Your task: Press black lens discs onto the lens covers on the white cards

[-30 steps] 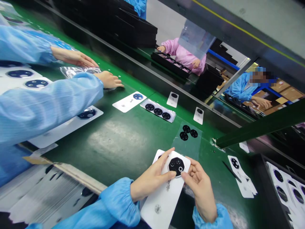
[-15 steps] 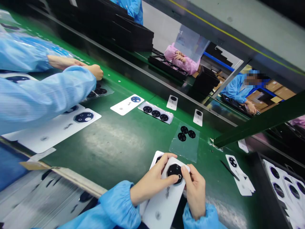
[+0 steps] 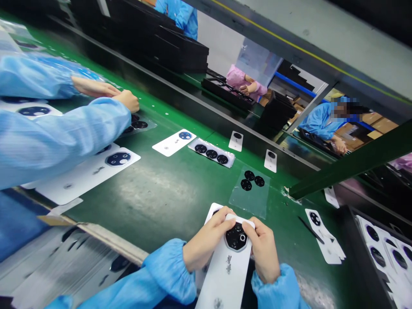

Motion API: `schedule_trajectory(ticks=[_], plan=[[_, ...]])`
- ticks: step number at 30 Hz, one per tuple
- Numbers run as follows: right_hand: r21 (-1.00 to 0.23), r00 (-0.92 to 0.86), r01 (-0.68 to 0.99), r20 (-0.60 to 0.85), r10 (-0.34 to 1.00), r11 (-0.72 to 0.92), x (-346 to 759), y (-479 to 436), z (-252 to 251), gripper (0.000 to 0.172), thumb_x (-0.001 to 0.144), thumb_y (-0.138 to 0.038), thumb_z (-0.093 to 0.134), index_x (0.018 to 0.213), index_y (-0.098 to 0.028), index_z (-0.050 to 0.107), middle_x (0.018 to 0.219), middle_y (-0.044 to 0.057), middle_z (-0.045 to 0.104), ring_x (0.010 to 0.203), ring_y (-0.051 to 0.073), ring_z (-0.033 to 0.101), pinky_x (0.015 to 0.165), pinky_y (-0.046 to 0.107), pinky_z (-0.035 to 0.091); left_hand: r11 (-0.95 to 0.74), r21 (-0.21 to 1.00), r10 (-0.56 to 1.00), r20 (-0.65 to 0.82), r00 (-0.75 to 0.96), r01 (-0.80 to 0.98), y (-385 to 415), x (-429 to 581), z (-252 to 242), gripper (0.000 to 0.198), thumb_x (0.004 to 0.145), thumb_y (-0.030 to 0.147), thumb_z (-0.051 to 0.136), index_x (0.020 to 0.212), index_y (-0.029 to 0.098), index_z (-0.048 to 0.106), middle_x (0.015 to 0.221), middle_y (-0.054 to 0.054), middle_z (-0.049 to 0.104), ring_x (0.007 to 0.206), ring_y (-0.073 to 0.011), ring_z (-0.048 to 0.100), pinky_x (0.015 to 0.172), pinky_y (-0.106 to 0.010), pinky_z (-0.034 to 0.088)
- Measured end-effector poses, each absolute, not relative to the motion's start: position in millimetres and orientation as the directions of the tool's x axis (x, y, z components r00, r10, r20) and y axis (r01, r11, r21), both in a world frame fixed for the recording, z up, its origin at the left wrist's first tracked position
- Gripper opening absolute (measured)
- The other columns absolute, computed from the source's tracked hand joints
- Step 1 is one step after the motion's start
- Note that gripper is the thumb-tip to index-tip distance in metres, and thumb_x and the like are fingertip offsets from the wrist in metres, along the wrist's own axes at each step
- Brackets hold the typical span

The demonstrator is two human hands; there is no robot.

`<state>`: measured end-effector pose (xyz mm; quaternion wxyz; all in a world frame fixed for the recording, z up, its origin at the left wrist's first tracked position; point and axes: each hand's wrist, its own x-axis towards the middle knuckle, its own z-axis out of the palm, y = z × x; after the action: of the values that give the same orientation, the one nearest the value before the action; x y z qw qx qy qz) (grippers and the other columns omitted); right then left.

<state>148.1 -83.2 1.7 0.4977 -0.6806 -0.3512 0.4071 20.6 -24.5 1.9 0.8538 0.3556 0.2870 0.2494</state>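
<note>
My left hand (image 3: pixel 208 237) and my right hand (image 3: pixel 262 248) grip a white phone back panel (image 3: pixel 225 274) by its two long edges near the top. A black many-sided camera disc (image 3: pixel 236 237) sits at its upper end, and both thumbs press on the disc's upper rim. Dark characters mark the white face below. Behind my left hand, a second white panel (image 3: pixel 213 211) shows only in part. Just beyond my hands lies a clear plastic sheet (image 3: pixel 247 204) with three black discs (image 3: pixel 249 175) on it.
A co-worker's sleeve (image 3: pixel 64 133) reaches over white panels (image 3: pixel 80 180) on the left. Farther back lie a strip of three black discs (image 3: pixel 211 153) and single white panels (image 3: pixel 174 143). On the right are tweezers (image 3: pixel 310 229), a black tray (image 3: pixel 350 240) of panels and a green post (image 3: pixel 347 169).
My left thumb has moved up from the disc's lower part to its upper rim. My right thumb has shifted slightly inward and the held panel stands straighter. The view has shifted slightly.
</note>
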Motion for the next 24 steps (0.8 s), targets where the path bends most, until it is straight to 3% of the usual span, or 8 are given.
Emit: schedule_trajectory(ticks=[4, 10, 24], plan=[[-0.962, 0.378, -0.060, -0.269, 0.886, -0.267, 146.8, -91.8, 5.4, 0.039, 0.080, -0.051, 0.054, 0.062, -0.020, 0.039, 0.049, -0.009, 0.033, 0.041, 0.006, 0.029, 0.037, 0.017, 0.023, 0.643, 0.731, 0.604, -0.298, 0.739, -0.230, -19.4, 20.9, 4.0, 0.024, 0.077, 0.038, 0.062, 0.080, 0.019, 0.048, 0.067, 0.005, 0.051, 0.060, -0.0100, 0.049, 0.059, -0.023, 0.037], [-0.973, 0.286, 0.046, -0.205, 0.936, -0.227, 140.7, -95.7, 25.2, 0.042, 0.085, -0.057, 0.045, 0.069, -0.018, 0.047, 0.054, -0.005, 0.049, 0.040, 0.007, 0.047, 0.037, 0.018, 0.038, 0.673, 0.696, 0.569, -0.271, 0.776, -0.251, -12.0, 22.6, 5.5, 0.019, 0.082, 0.035, 0.059, 0.085, 0.018, 0.051, 0.065, 0.002, 0.056, 0.056, -0.0118, 0.055, 0.057, -0.024, 0.039], [-0.973, 0.303, 0.111, -0.161, 0.939, -0.203, 140.2, -91.8, 33.0, 0.043, 0.083, -0.057, 0.048, 0.066, -0.018, 0.048, 0.048, -0.006, 0.049, 0.038, 0.008, 0.047, 0.038, 0.018, 0.040, 0.669, 0.695, 0.586, -0.278, 0.761, -0.262, -12.1, 27.7, 4.0, 0.023, 0.078, 0.036, 0.063, 0.086, 0.016, 0.054, 0.062, 0.002, 0.057, 0.050, -0.0116, 0.054, 0.053, -0.024, 0.039]])
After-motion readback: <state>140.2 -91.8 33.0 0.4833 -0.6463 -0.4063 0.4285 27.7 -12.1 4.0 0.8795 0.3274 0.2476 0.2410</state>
